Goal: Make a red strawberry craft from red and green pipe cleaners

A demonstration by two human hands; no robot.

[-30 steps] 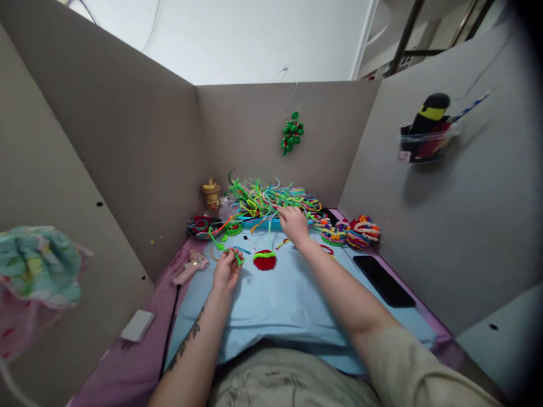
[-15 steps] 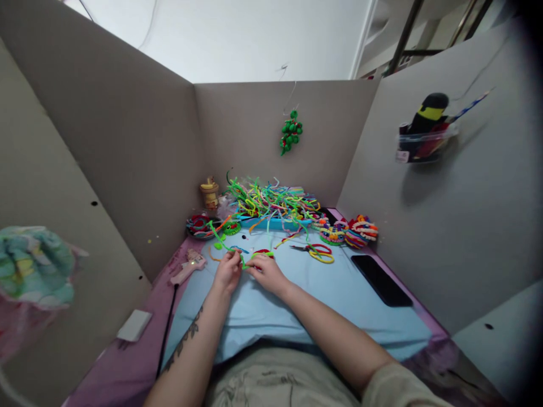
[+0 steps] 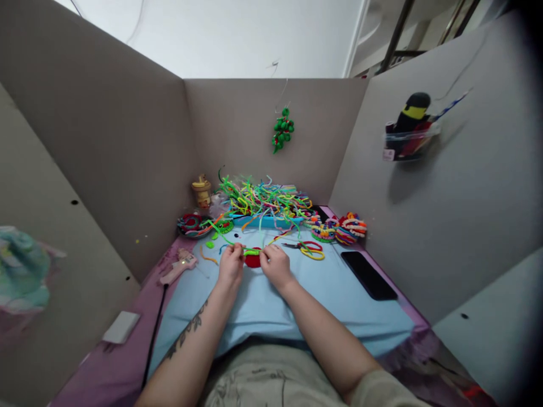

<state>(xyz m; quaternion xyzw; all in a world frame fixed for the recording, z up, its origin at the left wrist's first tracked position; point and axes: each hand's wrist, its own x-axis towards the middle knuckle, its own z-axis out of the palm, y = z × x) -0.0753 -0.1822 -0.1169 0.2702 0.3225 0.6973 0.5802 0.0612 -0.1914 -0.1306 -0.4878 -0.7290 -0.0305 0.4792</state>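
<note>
My left hand (image 3: 231, 264) is closed, its thumb and fingers pinching a bright green pipe cleaner (image 3: 251, 252). Opposite it, my right hand (image 3: 276, 264) pinches the other end of that piece. A long green strand runs up and left from my left fingers. Just below the pipe cleaner, between both hands, shows a round red piece (image 3: 253, 262); whether it is joined to the green one I cannot tell. Scissors (image 3: 311, 250) with red and yellow handles lie to the right of my right hand. An orange strand (image 3: 207, 257) lies left of my left hand.
A blue tray (image 3: 271, 221) heaped with pipe cleaners stands at the back. Finished colourful pieces (image 3: 351, 228) sit right of it, a bowl (image 3: 193, 230) left. A pink glue gun (image 3: 180, 267) and a white box (image 3: 121, 327) lie left, a black phone (image 3: 368, 275) right.
My hands have moved apart, the right one shifting rightward, and the green pipe cleaner now spans between them. The red piece shows more clearly. The head view has turned slightly right.
</note>
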